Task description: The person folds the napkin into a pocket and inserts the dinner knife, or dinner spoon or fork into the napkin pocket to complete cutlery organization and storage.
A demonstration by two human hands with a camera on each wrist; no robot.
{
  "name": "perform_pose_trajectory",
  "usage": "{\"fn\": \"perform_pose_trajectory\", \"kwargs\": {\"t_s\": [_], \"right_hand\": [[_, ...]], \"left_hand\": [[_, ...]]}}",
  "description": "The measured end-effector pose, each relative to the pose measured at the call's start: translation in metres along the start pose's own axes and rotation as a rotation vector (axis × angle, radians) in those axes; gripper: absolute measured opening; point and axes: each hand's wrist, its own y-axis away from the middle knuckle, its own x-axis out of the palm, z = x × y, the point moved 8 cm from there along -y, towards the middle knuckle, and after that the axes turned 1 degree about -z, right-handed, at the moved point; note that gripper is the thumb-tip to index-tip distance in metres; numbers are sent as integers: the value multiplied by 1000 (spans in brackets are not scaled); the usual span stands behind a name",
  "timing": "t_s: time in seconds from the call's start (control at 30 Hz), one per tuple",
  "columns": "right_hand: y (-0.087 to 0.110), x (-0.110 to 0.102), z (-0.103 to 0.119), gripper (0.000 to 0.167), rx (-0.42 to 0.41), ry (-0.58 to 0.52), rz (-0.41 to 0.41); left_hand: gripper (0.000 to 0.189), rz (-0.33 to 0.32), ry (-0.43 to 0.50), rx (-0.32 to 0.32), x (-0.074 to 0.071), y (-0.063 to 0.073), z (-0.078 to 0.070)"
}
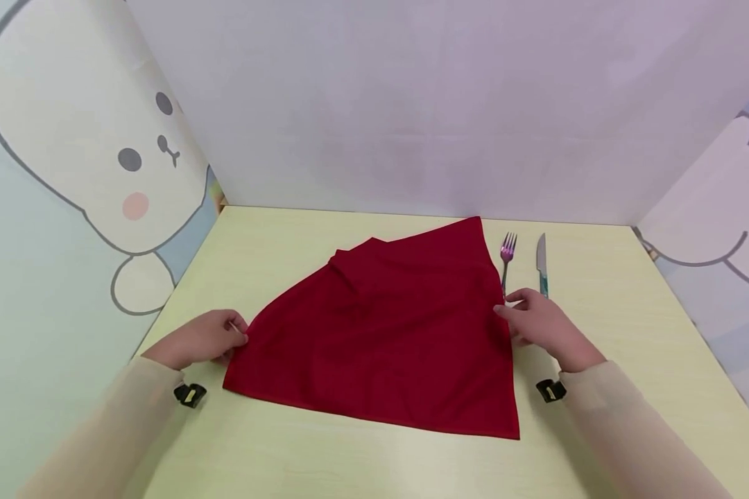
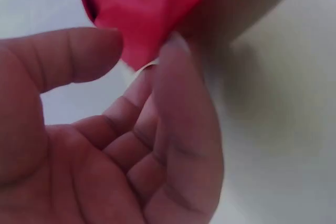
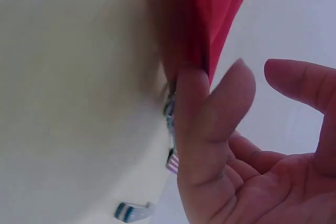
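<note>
A red cloth napkin (image 1: 399, 339) lies spread over the table, its far left part folded over and rumpled near a small raised crease. At its left edge is my left hand (image 1: 209, 339), fingertips touching the cloth. In the left wrist view a gap shows between thumb (image 2: 94, 53) and index finger (image 2: 184, 108), with the napkin (image 2: 142, 19) just beyond. My right hand (image 1: 539, 322) touches the right edge, its thumb tip over the cloth. The right wrist view shows its thumb (image 3: 299, 80) apart from the fingers (image 3: 202, 124), which lie beside the napkin (image 3: 223, 9).
Right of the napkin lie a fork (image 1: 508, 251) and a knife (image 1: 541, 256) with a teal-patterned handle, tips toward the back. My right hand partly covers their handles. A pale yellow table (image 1: 299, 450) supports everything. Whitish curtains (image 1: 412, 104) stand behind and at both sides.
</note>
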Motion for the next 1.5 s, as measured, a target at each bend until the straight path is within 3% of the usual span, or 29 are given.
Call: {"fn": "perform_pose_trajectory", "kwargs": {"t_s": [0.2, 0.37, 0.53, 0.73, 0.93, 1.17, 1.33, 1.43, 1.5], "right_hand": [[-12, -3, 25, 60, -182, 125, -22], [-24, 12, 45, 58, -325, 250, 31], [-26, 32, 51, 72, -427, 450, 59], [-20, 58, 49, 94, -494, 624, 115], [-13, 74, 48, 106, -535, 667, 167], [-9, 81, 49, 111, -523, 651, 215], [-9, 80, 49, 110, -532, 656, 209], [-9, 79, 48, 109, -539, 654, 205], [-8, 79, 47, 109, -538, 653, 206]], "left_hand": [[27, -18, -28, 49, -26, -25, -37], [32, -55, -85, 134, -33, -59, -76], [35, -132, -181, 227, -36, -95, -109], [41, -155, -251, 260, -34, -136, -135], [39, -129, -352, 264, -21, -163, -151], [34, -130, -389, 181, -8, -188, -151], [29, -148, -387, 126, -3, -199, -151], [11, -149, -440, 112, 2, -204, -153], [14, -152, -475, 102, 5, -207, -155]]}}
